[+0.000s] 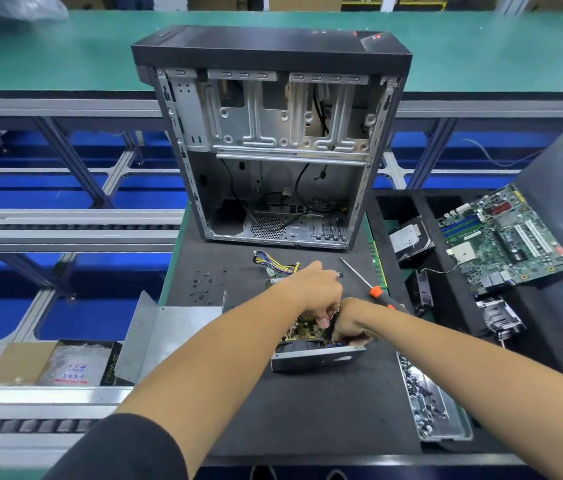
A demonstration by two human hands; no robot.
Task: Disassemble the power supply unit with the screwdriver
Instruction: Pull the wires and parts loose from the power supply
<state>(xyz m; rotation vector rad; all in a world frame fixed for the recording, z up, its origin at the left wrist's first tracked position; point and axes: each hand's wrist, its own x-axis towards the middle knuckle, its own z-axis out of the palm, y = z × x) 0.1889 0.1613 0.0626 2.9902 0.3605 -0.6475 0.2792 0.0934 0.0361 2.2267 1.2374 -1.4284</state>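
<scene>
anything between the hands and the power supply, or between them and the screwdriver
Nothing visible. Both the left hand and right hand are already on the opened power supply unit. The screwdriver lies unheld on the mat just beyond them, with no object between.

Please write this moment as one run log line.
left hand: on power supply unit | right hand: inside it | screwdriver: lying unused on mat

Bright, even overhead light, soft shadows; wide-angle bending at the edges, corners slightly blurred.

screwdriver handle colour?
Orange and black, seen in the head view: screwdriver lying on the mat.
</scene>
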